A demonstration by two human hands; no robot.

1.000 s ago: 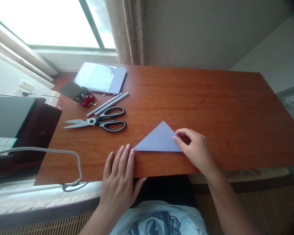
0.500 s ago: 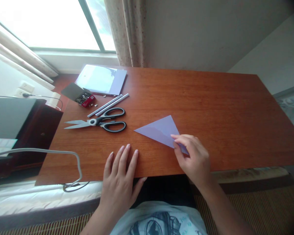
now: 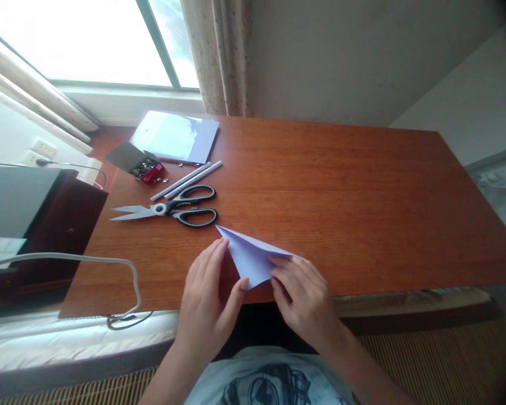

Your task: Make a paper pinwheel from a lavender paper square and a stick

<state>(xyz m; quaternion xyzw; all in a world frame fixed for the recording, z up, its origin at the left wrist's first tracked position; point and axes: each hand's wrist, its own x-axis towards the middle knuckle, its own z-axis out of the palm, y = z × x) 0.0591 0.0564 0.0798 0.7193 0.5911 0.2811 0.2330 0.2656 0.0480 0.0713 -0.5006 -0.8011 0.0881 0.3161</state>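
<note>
Both hands pinch the paper (image 3: 253, 260) at the table's (image 3: 362, 214) near edge: left hand (image 3: 208, 292) at its left side, right hand (image 3: 306, 295) apparently gripping the right. Scissors (image 3: 171, 210) lie just beyond; pens (image 3: 186, 180) farther back.

head view looks down, near table (image 3: 362, 185).

Folded paper (image 3: 253, 256) on worktop (image 3: 341, 197), centre of near edge. Left hand (image 3: 206, 298) touches its left side, right hand (image 3: 303, 298) its right. Scissors (image 3: 168, 210) just behind-left of the paper, apart. 2 rods (image 3: 185, 181) behind scissors. Open box (image 3: 145, 167) left of rods. Sheet stack (image 3: 175, 136) behind both, far-left corner.
</note>
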